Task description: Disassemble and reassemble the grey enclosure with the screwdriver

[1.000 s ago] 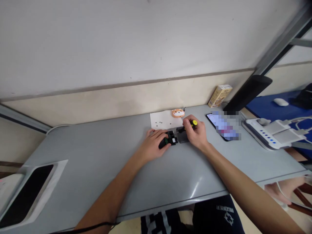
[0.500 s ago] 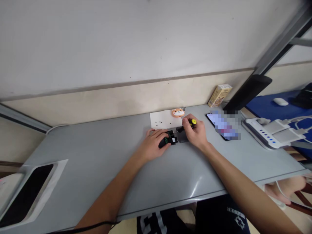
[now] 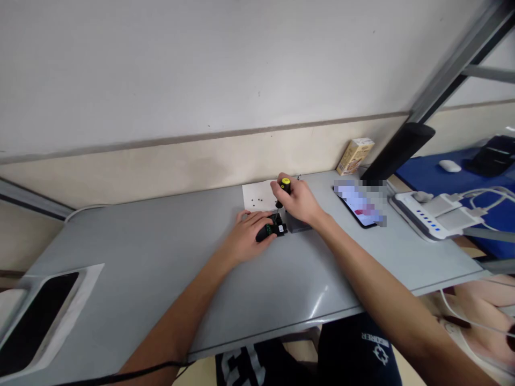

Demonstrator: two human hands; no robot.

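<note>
My left hand [image 3: 246, 236] is closed round a small black device [image 3: 277, 229], which lies on the table with its green circuit board exposed; its kind is unclear, as my fingers cover part of it. In my right hand [image 3: 300, 199] is a screwdriver [image 3: 285, 185] with a black and yellow handle. It stands nearly upright, its shaft pointing down into the device; the exact tip contact is too small to see. Behind the device, several tiny dark screws [image 3: 260, 200] lie on a white sheet of paper [image 3: 251, 192]. A dark grey box [image 3: 298, 225] sits beneath my right hand.
To the right are a phone [image 3: 358, 206] with a lit screen, a carton [image 3: 354, 155], a black cylinder [image 3: 398, 153] and a white power strip [image 3: 426, 217] with plugs and cables. A dark flat device [image 3: 40, 321] rests at the left. Another person's bare limb shows lower right.
My right hand has moved left and tipped the screwdriver from slanted to nearly upright over the device. It now hides the orange-and-white dog-faced item. My left hand keeps its hold.
</note>
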